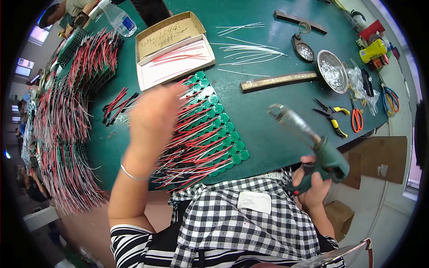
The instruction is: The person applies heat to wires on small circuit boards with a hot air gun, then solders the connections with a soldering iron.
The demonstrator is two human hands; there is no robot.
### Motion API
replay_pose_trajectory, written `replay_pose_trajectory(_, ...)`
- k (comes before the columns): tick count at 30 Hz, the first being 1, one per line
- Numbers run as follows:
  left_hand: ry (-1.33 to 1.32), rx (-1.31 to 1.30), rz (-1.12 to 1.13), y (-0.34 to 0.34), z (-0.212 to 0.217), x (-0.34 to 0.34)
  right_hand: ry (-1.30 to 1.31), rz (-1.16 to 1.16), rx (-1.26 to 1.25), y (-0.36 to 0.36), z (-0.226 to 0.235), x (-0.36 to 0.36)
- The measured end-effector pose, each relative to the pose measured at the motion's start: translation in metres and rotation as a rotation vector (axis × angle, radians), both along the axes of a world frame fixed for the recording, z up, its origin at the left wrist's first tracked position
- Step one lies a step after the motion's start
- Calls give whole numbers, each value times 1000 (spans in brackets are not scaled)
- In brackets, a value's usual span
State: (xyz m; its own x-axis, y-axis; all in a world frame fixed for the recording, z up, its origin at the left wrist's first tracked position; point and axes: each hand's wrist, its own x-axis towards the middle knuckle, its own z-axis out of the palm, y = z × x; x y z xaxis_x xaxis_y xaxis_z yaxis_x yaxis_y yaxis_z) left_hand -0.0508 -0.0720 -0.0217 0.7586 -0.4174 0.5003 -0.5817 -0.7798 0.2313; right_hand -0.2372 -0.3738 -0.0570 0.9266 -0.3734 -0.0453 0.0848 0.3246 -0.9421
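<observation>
Leftmost, a large heap of wired boards [67, 129] with red, black and white leads is seen spread along the edge of the green tabletop [268, 138]. Just right of it, the left hand [154, 118] is raised over the tabletop, blurred by motion; whether its fingers are apart or closed cannot be told, and nothing is seen held in it. A thin bracelet is worn at that wrist. Beneath and beside the hand, a block of round green boards [219, 129] is laid in overlapping rows, red and white wires trailing from them toward the lower left. Behind it, an open cardboard box [172, 47] with red wires in its white lid is noted. Further right, loose white wires [252, 47] and a brass-coloured bar [279, 80] lie on the tabletop. The right hand [313, 178] is clamped on the green grip of a soldering gun [308, 140] at the near tabletop edge. The gun has a green body and a long grey metal barrel; its long axis runs diagonally, the tip pointing up-left. At far right, a metal bowl [333, 71] and pliers [333, 118] are recorded.
</observation>
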Motion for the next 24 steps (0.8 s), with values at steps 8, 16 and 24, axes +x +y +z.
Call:
replay_pose_trajectory(8,256,-94,-304,-40,-31,-87,11,508,-933,-21,-11,-33)
replay_pose_trajectory(16,192,-109,-276,-41,-46,-95,114,376,-1039,-16,-6,-47)
replay_pose_trajectory(24,191,-138,-264,-43,-47,-95,-27,418,-1059,-14,-6,-35)
